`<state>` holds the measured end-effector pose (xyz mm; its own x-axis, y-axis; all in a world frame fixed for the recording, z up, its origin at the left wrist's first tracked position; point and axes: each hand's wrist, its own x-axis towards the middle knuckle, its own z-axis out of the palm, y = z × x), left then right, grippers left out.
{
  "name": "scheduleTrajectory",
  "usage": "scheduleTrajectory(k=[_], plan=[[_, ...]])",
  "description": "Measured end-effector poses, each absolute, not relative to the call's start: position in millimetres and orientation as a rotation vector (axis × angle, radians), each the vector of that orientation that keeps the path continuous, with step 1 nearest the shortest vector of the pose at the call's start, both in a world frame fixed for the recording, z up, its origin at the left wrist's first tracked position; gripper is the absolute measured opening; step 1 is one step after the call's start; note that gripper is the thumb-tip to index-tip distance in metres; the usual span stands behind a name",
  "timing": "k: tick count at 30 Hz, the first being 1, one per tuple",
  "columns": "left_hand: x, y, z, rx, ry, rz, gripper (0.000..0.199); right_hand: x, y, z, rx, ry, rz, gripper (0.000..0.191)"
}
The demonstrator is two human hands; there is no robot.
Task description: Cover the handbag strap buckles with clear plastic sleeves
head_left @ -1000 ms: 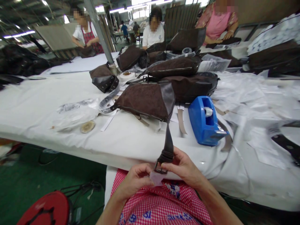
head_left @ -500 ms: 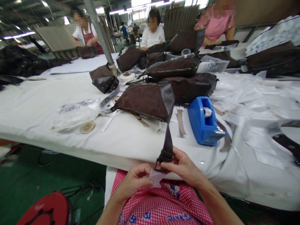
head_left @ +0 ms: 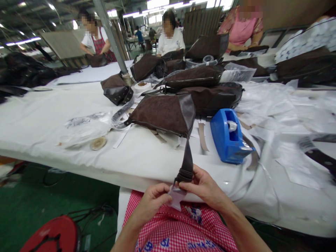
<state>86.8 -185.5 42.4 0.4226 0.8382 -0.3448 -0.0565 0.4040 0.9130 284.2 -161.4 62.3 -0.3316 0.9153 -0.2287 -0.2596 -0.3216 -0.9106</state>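
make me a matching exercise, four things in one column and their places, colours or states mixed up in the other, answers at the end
1. left hand
2. dispenser
3. right hand
4. stool

A. holds the strap near its end
B. red, over the green floor
C. pinches the plastic
D. blue, on the white table

Pairs: 1-C, 2-D, 3-A, 4-B

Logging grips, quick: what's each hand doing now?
Left hand: closed, pinching the clear plastic piece.
Right hand: closed, holding the dark strap's end.
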Motion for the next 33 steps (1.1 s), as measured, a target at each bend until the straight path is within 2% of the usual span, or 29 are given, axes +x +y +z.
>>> scheduleTrajectory(k=[7,17,22,26,33], plan=[[91.9,-190.7,56.9,1.079,1.009,0.709,0.026,278.6,-161.3,61.6,-1.002,-1.006,1.761,0.033],[99.1,-190.8,56.6,0.818,1.002,0.844,0.031,268.5,-164.9,60.5,-1.098,-1.094,1.681,0.033],[96.4,-189.7,57.1,0.880,1.106,0.869,0.029,277.0,-164.9,63.0,-1.011,-1.197,1.765,0.034],[92.6,-189.0,61.6,0.917,1.077,0.826,0.029,278.9,-160.0,60.9,-1.083,-1.219,1.707,0.041],[85.6,-183.7,67.5,0.950,0.984,0.676,0.037,270.9,-157.4,51.8,-1.082,-1.102,1.687,0.037]])
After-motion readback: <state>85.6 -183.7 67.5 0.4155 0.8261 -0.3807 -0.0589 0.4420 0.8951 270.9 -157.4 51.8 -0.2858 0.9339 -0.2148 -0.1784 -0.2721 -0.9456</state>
